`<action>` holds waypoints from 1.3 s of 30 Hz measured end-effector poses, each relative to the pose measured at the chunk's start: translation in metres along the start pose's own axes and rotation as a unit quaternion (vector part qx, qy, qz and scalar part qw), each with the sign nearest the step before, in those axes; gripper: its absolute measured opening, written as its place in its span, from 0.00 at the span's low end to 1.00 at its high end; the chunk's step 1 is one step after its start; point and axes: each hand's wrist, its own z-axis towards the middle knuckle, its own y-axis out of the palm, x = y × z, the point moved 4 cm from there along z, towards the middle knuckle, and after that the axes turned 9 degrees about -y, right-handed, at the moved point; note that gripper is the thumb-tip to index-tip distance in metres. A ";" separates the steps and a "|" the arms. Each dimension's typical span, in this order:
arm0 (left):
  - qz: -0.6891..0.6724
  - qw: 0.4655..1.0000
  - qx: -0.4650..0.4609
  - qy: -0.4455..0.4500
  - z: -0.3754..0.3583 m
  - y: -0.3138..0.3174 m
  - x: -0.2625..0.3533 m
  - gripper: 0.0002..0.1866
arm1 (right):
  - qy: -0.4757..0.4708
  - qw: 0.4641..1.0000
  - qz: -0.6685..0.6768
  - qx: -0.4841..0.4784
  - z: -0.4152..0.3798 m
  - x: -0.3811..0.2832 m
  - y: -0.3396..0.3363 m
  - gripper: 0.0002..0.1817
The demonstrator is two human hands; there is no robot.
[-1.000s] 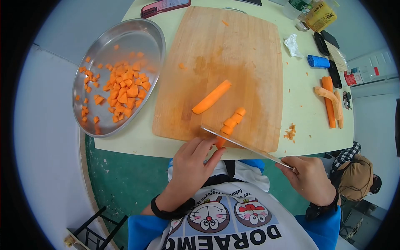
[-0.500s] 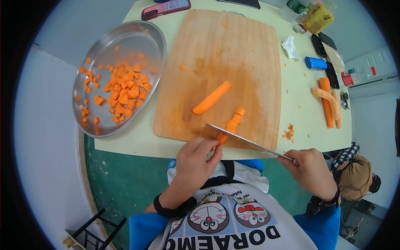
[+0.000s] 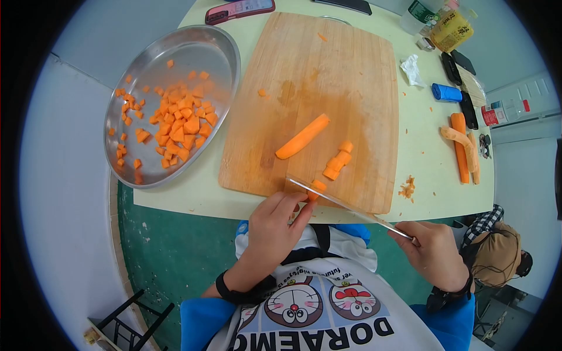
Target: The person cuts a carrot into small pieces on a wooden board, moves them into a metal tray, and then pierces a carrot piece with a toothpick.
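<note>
My left hand (image 3: 276, 225) pinches a short carrot end (image 3: 317, 190) at the front edge of the wooden cutting board (image 3: 328, 64). In my right hand (image 3: 432, 251) is a knife (image 3: 345, 206), its blade slanting across the board's edge and lying against that carrot end. Just beyond the blade lie several thick cut carrot pieces (image 3: 338, 161) in a row. A long peeled carrot length (image 3: 302, 137) rests to their left. Carrot chunks (image 3: 181, 123) are heaped in the oval metal tray (image 3: 218, 47) at the left.
Whole carrots (image 3: 460, 146) and peel scraps (image 3: 408, 187) are on the right of the table (image 3: 170, 202). Behind them are a blue roll (image 3: 446, 92), crumpled tissue (image 3: 411, 70) and bottles (image 3: 452, 32). A phone (image 3: 240, 10) lies at the back. A person with a brown backpack (image 3: 496, 254) is at the right.
The cut pieces beyond the blade have come apart from the carrot end in my left hand. The knife has shifted slightly toward me. The view has moved a little.
</note>
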 end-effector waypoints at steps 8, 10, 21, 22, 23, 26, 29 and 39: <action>0.000 1.000 -0.003 0.015 0.001 0.001 0.001 0.09 | 0.000 0.999 -0.025 -0.025 -0.002 0.001 0.009 0.05; -0.003 1.000 -0.002 0.018 0.001 0.000 0.000 0.10 | -0.004 0.999 -0.033 -0.023 -0.002 0.000 0.011 0.06; -0.018 1.000 -0.007 0.017 0.003 0.000 0.000 0.12 | -0.016 0.991 -0.100 -0.083 0.008 -0.005 0.012 0.07; -0.017 1.000 -0.009 0.019 0.003 0.001 0.000 0.12 | -0.014 0.992 -0.099 -0.081 0.008 -0.005 0.012 0.07; -0.019 1.000 -0.006 0.014 0.003 0.001 0.000 0.11 | -0.022 0.992 -0.103 -0.076 0.009 -0.005 0.011 0.07; -0.007 1.000 -0.011 -0.001 0.003 0.001 0.003 0.08 | -0.029 0.996 -0.067 -0.048 0.010 0.000 0.008 0.07; 0.031 0.999 -0.013 -0.002 0.005 0.001 0.007 0.06 | -0.022 1.000 0.009 0.018 0.005 0.002 0.000 0.07; 0.060 0.996 -0.043 0.044 0.025 0.002 0.023 0.11 | 0.072 0.961 0.116 0.242 -0.016 0.027 -0.006 0.07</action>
